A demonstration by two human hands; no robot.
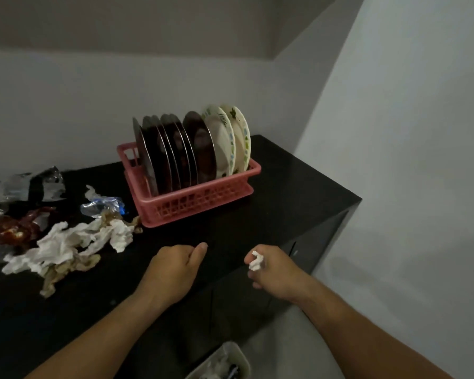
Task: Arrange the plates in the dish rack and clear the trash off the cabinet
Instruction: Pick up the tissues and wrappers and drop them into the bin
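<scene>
Right hand [274, 272] pinches a tissue scrap [256, 260] just past the bench [285, 187] front edge; left hand [175, 266] clenched, holding nothing. Plates [192, 149] stand upright in pink rack [192, 206]. Crumpled tissues [66, 244] and wrappers [25, 187] lie left of it, print unreadable.

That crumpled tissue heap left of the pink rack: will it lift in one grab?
Probably not. The tissue heap sprawls in loose, thin folds, so it looks light and floppy. Brownish strands trail from its edges; those would likely dangle or drop.
</scene>
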